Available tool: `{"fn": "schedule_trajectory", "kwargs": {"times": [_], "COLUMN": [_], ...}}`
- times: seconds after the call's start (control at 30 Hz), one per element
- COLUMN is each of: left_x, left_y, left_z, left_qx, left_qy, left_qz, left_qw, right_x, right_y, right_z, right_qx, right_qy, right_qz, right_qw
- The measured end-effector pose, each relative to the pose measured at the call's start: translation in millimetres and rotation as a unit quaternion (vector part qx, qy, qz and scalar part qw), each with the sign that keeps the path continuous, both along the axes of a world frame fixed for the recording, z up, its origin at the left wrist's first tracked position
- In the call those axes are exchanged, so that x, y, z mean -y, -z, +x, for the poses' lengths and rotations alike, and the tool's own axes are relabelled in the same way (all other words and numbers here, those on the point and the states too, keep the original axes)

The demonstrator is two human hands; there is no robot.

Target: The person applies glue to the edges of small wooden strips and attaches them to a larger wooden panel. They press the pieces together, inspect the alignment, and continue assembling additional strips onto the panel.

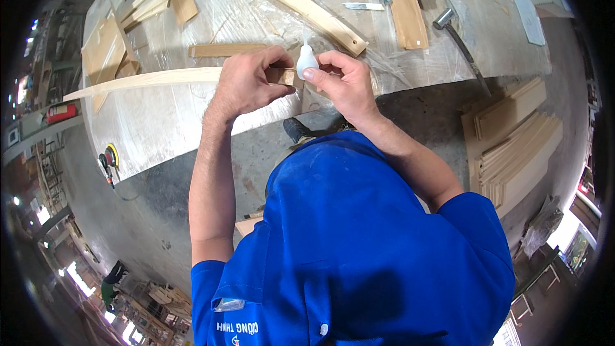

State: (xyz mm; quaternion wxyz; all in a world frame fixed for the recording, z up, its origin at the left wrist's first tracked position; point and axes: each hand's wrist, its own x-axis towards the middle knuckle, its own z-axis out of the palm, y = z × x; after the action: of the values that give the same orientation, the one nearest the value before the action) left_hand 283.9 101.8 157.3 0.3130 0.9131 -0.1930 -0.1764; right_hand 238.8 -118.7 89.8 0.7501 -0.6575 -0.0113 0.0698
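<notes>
Looking down through the head view, I see the left hand (253,83) with its grip closed around a long, pale wooden strip (154,80) near one end, while the right hand (346,83) pinches a white bulb-shaped bottle (307,63) between thumb and fingers, right beside that end. Both things are at the near edge of the film-covered desk (160,138), in front of the body; the bottle's thin nozzle points away from me, and I cannot tell what is inside. From here, I judge the likeliest trouble to be too hard a thumb press, which could push the contents out where they are unwanted, or a loose pinch, which could let the smooth bulb slip. The strip reaches far to the left, its far tip seemingly past the desk's side, so a small twist of the left wrist would swing that tip widely. A hammer (458,37) lies to the right with its handle jutting over the near edge, where a stray right elbow might knock it down. Beyond the hands, a drilled board (317,16) could get in the way if they reach forward carelessly.
</notes>
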Motion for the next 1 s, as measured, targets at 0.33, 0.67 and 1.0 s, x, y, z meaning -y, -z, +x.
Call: {"fn": "schedule_trajectory", "kwargs": {"times": [0.33,0.67,1.0], "left_x": [-0.6,-0.3,-2.2], "left_y": [2.8,3.3,6.3], "left_z": [-1.5,-4.9,-7.7], "left_qx": [0.008,0.022,0.049], "left_qy": [-0.003,-0.001,0.008], "left_qz": [0.019,-0.022,-0.01], "left_qw": [1.0,1.0,0.999], "right_x": [0.2,-0.4,6.3], "right_y": [-1.4,-1.3,1.7], "right_z": [1.5,0.9,1.4], "right_qx": [0.018,0.018,-0.009], "right_qy": [-0.01,-0.012,-0.007], "right_qz": [-0.025,-0.017,0.013], "right_qw": [0.999,1.0,1.0]}}
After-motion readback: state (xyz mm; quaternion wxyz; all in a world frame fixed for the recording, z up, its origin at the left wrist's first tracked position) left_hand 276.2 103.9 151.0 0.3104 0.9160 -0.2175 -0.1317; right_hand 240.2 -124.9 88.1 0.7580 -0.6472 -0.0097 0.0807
